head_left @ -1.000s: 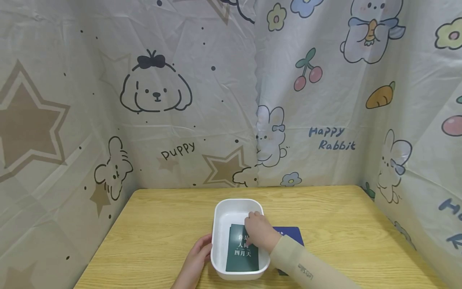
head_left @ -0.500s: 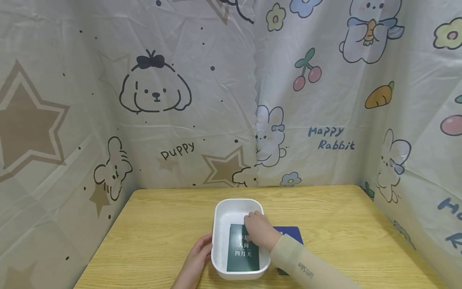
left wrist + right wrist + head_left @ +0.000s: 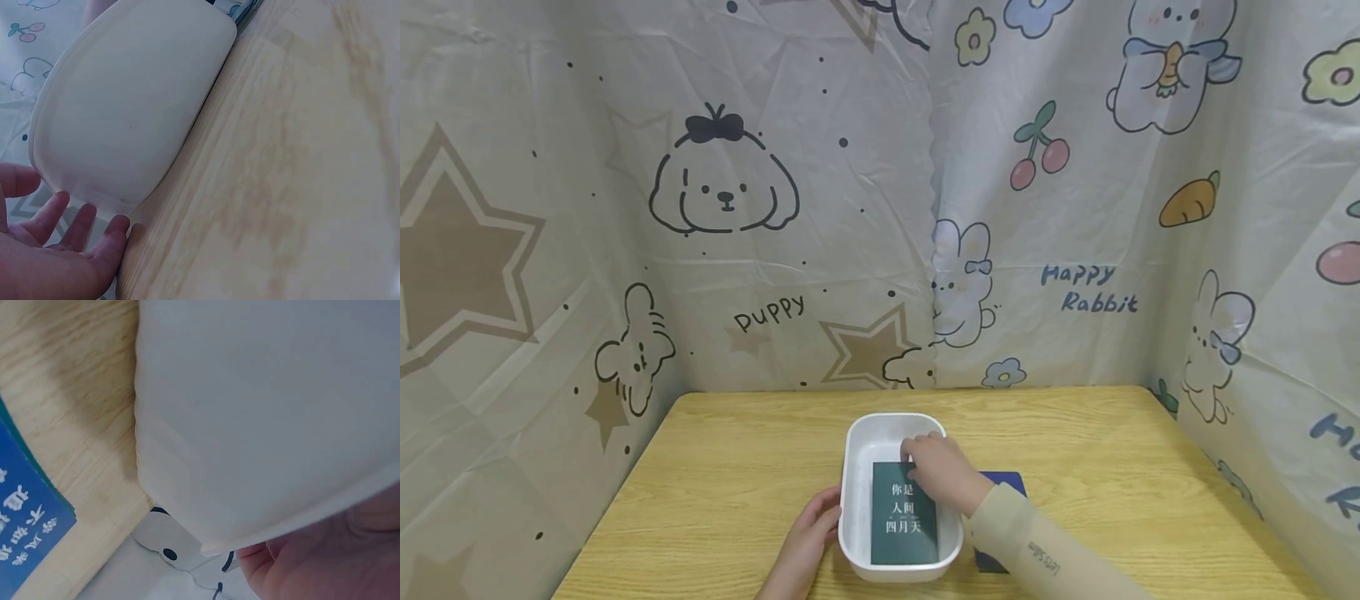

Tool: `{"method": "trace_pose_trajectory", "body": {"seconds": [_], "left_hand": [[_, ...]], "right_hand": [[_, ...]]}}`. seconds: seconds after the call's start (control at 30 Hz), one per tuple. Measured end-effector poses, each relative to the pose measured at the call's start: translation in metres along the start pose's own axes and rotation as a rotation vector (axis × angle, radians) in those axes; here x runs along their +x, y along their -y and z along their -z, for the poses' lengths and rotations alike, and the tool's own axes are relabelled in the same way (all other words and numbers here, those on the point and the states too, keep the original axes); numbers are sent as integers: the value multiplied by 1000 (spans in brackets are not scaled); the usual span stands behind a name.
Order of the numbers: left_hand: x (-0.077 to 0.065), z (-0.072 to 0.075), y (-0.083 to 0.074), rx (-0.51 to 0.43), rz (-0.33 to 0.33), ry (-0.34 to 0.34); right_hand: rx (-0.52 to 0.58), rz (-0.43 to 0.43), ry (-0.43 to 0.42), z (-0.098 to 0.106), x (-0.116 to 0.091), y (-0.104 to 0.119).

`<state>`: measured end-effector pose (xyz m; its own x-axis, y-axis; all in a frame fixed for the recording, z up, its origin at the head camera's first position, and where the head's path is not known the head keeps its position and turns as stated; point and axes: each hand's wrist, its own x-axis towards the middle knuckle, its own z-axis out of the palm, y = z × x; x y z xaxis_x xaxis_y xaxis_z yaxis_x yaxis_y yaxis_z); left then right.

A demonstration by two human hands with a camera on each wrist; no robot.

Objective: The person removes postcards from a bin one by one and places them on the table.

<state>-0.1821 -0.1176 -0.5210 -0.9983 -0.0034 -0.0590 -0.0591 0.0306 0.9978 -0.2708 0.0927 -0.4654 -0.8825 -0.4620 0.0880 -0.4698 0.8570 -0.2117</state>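
A white rectangular tub (image 3: 862, 450) stands near the table's front, and a dark green book (image 3: 895, 546) with white Chinese characters lies inside it. My right hand (image 3: 942, 471) reaches over the tub's right wall, its curled fingers and thumb at the book's upper right corner, pinching it. In the right wrist view, the tub's outer wall hides most of that hand (image 3: 331, 556). My left hand (image 3: 808, 529) is at the tub's left side. The left wrist view has this hand (image 3: 69, 250) with spread, slightly bent fingers, tips against the tub's outer wall (image 3: 131, 112).
Just right of the tub, a blue book (image 3: 1007, 481) lies on the wooden table (image 3: 737, 467), partly covered by my right sleeve (image 3: 1030, 533). White characters show on this blue book (image 3: 28, 512) in the right wrist view. A printed curtain (image 3: 850, 208) encloses the table's back and sides.
The green book has shifted slightly left and away from me inside the tub. My right hand has moved a little with it, and its fingers show more. My left hand stays put.
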Motion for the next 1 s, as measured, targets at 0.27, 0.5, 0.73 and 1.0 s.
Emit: {"method": "trace_pose_trajectory", "body": {"seconds": [0.27, 0.5, 0.73, 1.0], "left_hand": [[-2, 0, -1, -5, -21, -4], [-2, -1, -3, -1, 4, -18], [-1, -1, -2, 3, 17, -28], [-1, -1, -2, 14, 29, -24]], "right_hand": [[171, 24, -39, 5, -3, -4], [387, -54, -9, 11, -8, -12], [493, -96, -40, 13, -14, -25], [576, -158, -110, 23, -18, -37]]}}
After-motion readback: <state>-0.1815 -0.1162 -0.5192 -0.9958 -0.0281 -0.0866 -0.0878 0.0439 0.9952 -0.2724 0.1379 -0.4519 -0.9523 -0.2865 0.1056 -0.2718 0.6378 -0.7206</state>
